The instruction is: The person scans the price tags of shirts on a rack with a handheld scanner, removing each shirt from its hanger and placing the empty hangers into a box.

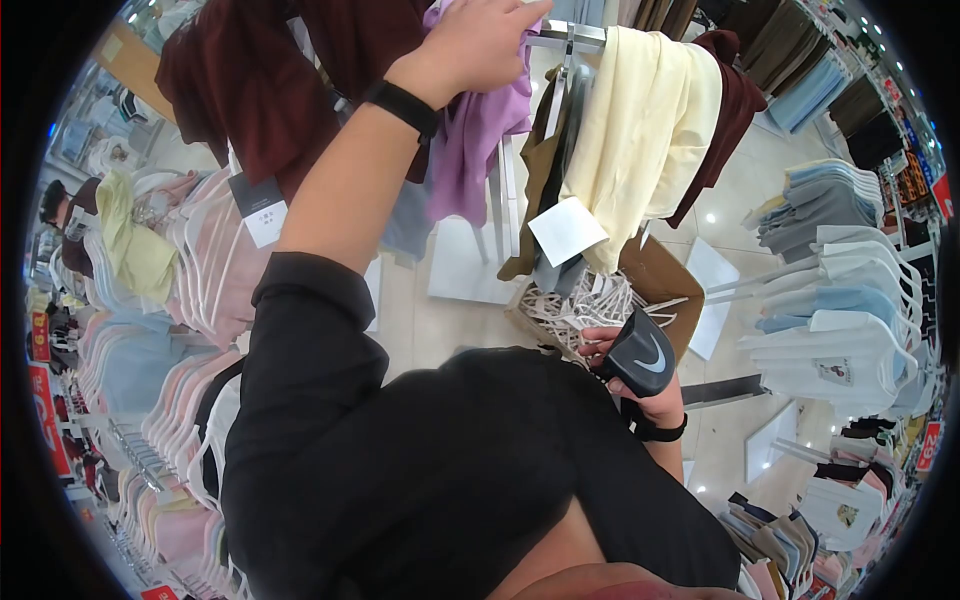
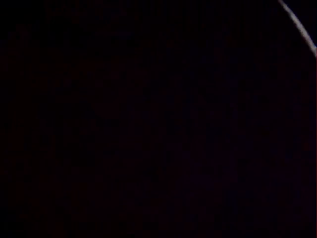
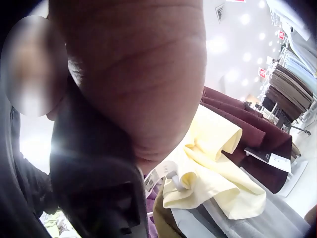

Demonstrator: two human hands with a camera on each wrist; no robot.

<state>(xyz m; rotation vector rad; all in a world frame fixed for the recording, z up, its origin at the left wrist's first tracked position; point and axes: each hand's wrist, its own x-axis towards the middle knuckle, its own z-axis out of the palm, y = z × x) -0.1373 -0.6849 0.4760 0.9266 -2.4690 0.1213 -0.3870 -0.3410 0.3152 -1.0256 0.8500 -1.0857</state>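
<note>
At the top of the head view, my left hand point(image 1: 480, 45) lies against a purple garment point(image 1: 470, 150) by the metal rail point(image 1: 570, 36); its fingertips are partly cut off, so their hold is unclear. Lower right, my right hand point(image 1: 662, 402) holds a dark grey object point(image 1: 640, 355) with a light curved mark, fingers showing at its left side. Above that hand hangs a cream garment point(image 1: 640, 130) with a white tag point(image 1: 567, 232). The right wrist view shows my palm point(image 3: 138, 74) close up and the cream garment point(image 3: 213, 168) beyond. The left wrist view is almost wholly dark.
A cardboard box point(image 1: 678, 290) of white hangers point(image 1: 590, 305) stands on the floor below the rail. Maroon garments point(image 1: 250, 90) hang at upper left. Racks of pale clothes point(image 1: 830, 350) line the right side, and more hanging clothes point(image 1: 215, 250) fill the left.
</note>
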